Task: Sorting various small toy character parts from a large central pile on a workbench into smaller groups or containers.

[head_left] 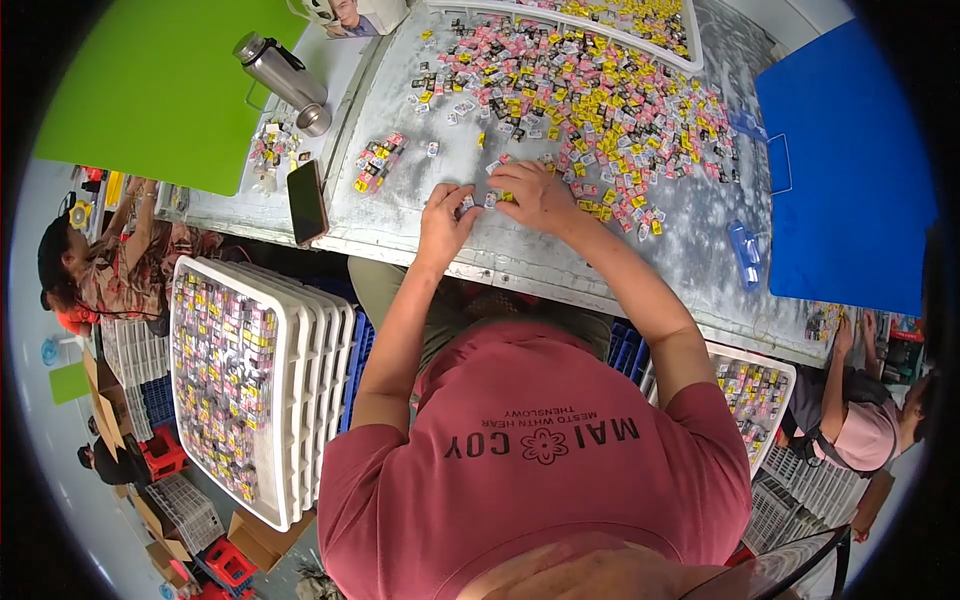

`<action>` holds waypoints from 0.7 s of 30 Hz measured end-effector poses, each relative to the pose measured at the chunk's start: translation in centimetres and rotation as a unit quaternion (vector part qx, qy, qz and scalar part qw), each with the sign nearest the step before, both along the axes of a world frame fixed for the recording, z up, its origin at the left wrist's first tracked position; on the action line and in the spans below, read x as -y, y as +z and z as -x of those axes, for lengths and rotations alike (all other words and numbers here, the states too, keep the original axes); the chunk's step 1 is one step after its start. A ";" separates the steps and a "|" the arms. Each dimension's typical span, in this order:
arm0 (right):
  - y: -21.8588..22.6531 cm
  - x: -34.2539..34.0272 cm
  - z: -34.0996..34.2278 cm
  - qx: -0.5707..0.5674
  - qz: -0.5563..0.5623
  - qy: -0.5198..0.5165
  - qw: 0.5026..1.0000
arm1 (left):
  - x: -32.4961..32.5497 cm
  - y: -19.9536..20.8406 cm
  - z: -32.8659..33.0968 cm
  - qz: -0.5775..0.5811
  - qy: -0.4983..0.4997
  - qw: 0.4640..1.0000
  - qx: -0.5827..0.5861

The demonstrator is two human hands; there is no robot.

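My left hand [447, 222] is at the near edge of the metal-topped table, fingers curled in a pinch at a small white-faced piece [467, 203]. Close by, my right hand [540, 200] bends over the tabletop with its fingers curled. Another small white-faced piece [490, 200] is between the hands, beside the right thumb; whether that hand grips it is unclear. Beyond them spreads a large heap of small rectangular pieces [590, 100] in pink, yellow, black and white. A tight little group of pieces [380, 163] lies to the left of my hands.
A phone [307, 203] and steel flask [285, 75] are at left, near a green panel [150, 90]. A white tray [690, 50] stands at the back. A blue panel [850, 170] rises right. Stacked trays [290, 400] flank me; co-workers sit either side.
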State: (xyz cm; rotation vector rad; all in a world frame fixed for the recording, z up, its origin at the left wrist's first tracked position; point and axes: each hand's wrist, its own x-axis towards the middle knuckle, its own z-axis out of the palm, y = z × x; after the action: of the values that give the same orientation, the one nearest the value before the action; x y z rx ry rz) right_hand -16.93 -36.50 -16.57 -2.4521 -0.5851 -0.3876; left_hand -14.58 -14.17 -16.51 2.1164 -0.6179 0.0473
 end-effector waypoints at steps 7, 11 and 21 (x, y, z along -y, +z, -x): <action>-0.5 -2.5 -0.5 0.020 -0.029 0.026 0.999 | -0.3 0.2 -0.2 0.019 0.018 1.000 0.011; 0.7 -3.1 0.3 -0.047 -0.014 0.039 0.998 | -1.0 0.4 -0.6 0.006 0.000 1.000 -0.003; -0.2 -1.8 0.7 0.045 0.019 -0.066 0.997 | -0.3 0.5 -1.4 -0.021 -0.041 0.999 -0.018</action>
State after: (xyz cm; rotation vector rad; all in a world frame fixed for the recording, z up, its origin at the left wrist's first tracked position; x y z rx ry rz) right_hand -17.60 -34.69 -16.73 -2.5275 -0.4740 -0.5478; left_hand -13.23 -13.83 -15.99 2.1257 -0.6891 -0.0500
